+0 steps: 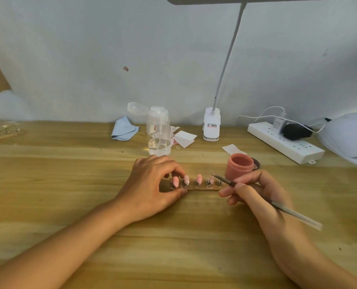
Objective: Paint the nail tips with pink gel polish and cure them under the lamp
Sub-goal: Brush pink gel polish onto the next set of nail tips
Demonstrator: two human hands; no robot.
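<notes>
A wooden holder strip (202, 187) lies across the table's middle with several nail tips standing on it. Three tips are pink (198, 178); the ones further right look clear. My left hand (152, 187) grips the strip's left end between thumb and fingers. My right hand (254, 191) holds a thin brush (225, 180) like a pen, its tip hovering over the clear tips at the right end. An open pink gel pot (239, 166) stands just behind the strip's right end. The white curing lamp (348, 138) sits at the far right edge.
A clear pump bottle (158, 132) stands behind my left hand, with a blue cloth (124, 130) and paper scraps (183, 138) nearby. A clip desk lamp (212, 126) and a white power strip (286, 144) line the back. Another holder strip (2, 132) lies far left.
</notes>
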